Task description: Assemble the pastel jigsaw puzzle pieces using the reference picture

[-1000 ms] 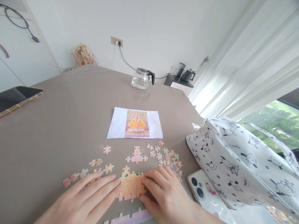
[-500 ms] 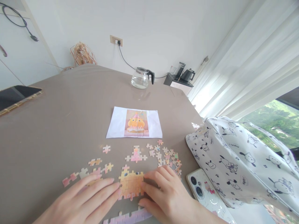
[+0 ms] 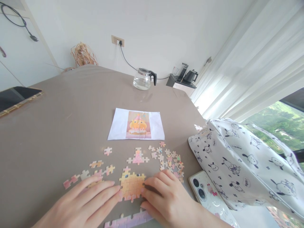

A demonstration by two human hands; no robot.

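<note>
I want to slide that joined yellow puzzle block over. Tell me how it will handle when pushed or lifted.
The yellow block is many small interlocked pieces lying flat on the table, so it would probably slide in one piece if pushed evenly. The left hand and right hand flank it. Lifted by one edge, it would likely sag or break apart.

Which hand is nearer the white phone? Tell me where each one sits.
Right. The right hand lies just left of the white phone, fingertips on the assembled puzzle block. The left hand is beyond that block, farther left.
</note>
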